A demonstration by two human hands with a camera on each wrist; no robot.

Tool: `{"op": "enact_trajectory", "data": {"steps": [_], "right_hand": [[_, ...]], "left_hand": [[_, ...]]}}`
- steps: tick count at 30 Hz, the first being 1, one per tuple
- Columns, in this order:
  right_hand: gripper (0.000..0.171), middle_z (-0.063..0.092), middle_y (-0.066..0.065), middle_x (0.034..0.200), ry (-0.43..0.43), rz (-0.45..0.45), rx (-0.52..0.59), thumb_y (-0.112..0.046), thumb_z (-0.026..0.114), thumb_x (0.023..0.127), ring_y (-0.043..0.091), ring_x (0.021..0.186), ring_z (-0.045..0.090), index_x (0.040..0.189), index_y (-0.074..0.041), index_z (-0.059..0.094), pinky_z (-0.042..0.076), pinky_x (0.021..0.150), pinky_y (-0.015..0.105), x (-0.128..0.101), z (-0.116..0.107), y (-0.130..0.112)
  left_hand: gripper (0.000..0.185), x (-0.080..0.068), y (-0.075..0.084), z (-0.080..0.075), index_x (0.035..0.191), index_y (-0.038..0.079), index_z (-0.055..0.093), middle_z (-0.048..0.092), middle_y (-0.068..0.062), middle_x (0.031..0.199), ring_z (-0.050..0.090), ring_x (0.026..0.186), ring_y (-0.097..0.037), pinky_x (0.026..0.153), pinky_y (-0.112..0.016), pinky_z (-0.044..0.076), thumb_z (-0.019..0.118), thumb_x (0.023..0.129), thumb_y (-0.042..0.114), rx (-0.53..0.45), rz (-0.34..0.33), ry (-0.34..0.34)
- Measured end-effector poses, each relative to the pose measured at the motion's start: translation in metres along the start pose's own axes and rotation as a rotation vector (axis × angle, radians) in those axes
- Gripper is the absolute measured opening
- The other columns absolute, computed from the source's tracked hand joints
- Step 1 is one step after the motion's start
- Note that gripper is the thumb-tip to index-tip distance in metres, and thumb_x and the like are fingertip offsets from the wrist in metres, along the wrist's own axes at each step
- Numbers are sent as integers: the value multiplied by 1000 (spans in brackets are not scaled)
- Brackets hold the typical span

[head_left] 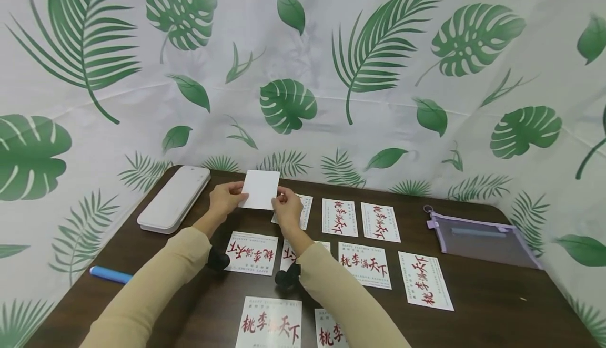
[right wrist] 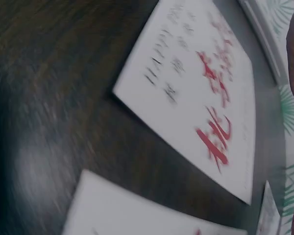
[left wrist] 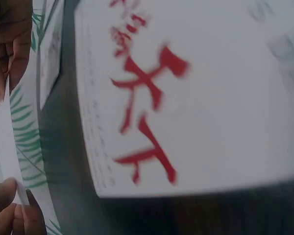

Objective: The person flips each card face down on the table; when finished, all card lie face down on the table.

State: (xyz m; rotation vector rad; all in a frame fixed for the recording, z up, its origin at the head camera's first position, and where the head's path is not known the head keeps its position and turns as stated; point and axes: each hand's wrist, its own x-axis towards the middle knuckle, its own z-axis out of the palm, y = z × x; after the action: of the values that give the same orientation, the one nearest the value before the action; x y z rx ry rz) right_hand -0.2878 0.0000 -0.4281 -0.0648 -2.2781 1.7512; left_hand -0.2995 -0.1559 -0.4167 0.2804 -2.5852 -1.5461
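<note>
A blank white card (head_left: 260, 189) is held up over the far side of the table, its plain face toward the head camera. My left hand (head_left: 226, 200) pinches its left edge between thumb and fingers. At the opposite edge, my right hand (head_left: 288, 210) grips the lower corner. In the left wrist view the card (left wrist: 10, 142) appears nearly edge-on between both hands. Behind and below it lies a printed card (head_left: 303, 212), partly covered by the right hand. Closer to me, another printed card (head_left: 252, 253) with red characters lies below the left hand.
More cards with red characters lie around, including one at the front (head_left: 269, 323) and one at right (head_left: 425, 280). A white case (head_left: 175, 198) stands at the back left, a blue pen-like stick (head_left: 111, 274) nearer. At right is a purple-edged mesh pouch (head_left: 487, 238). A leaf-print cloth (head_left: 303, 148) hangs behind.
</note>
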Motion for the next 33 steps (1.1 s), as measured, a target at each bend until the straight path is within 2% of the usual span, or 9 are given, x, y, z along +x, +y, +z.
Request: {"op": "enact_trajectory", "data": {"steps": [3, 7, 13, 18, 26, 33], "right_hand": [[30, 61, 5, 74, -45, 41, -66, 4, 66, 78, 6, 61, 53, 108, 3, 66, 49, 58, 19, -3, 5, 3], [30, 63, 6, 76, -114, 40, -172, 0, 70, 77, 12, 66, 58, 107, 2, 66, 50, 64, 24, -8, 9, 5], [29, 67, 5, 77, -163, 27, -340, -6, 73, 77, 17, 72, 60, 105, 0, 68, 49, 71, 29, -12, 10, 7], [29, 67, 4, 76, -178, 27, -406, -7, 76, 75, 17, 73, 60, 102, -1, 69, 48, 73, 30, -15, 12, 8], [28, 64, 1, 73, -179, -10, -458, -5, 76, 72, 14, 68, 57, 99, -2, 69, 46, 66, 26, -19, 14, 6], [26, 63, 1, 72, -173, -28, -502, -4, 75, 72, 14, 69, 56, 98, -3, 70, 46, 65, 25, -19, 16, 5]], "left_hand": [[39, -1, -8, -5, 120, -3, 61, 66, -20, 107, 60, 94, -26, 65, -21, 46, 69, 83, 8, 74, 9, -19], [41, -3, -17, -12, 120, -4, 61, 65, -21, 110, 58, 100, -30, 76, -33, 50, 70, 83, 10, 155, 0, -45], [40, -8, -19, -16, 118, -6, 61, 64, -22, 111, 58, 106, -34, 88, -42, 48, 70, 82, 9, 220, 36, -70], [37, -12, -23, -14, 115, -6, 63, 66, -21, 106, 59, 101, -33, 88, -43, 46, 71, 81, 8, 287, 41, -57], [38, -11, -26, -14, 115, -5, 63, 68, -19, 103, 61, 98, -32, 86, -45, 45, 71, 80, 9, 361, 52, -43], [37, -12, -24, -14, 114, -2, 64, 66, -16, 101, 60, 95, -31, 83, -46, 46, 71, 80, 11, 419, 44, -54]]}}
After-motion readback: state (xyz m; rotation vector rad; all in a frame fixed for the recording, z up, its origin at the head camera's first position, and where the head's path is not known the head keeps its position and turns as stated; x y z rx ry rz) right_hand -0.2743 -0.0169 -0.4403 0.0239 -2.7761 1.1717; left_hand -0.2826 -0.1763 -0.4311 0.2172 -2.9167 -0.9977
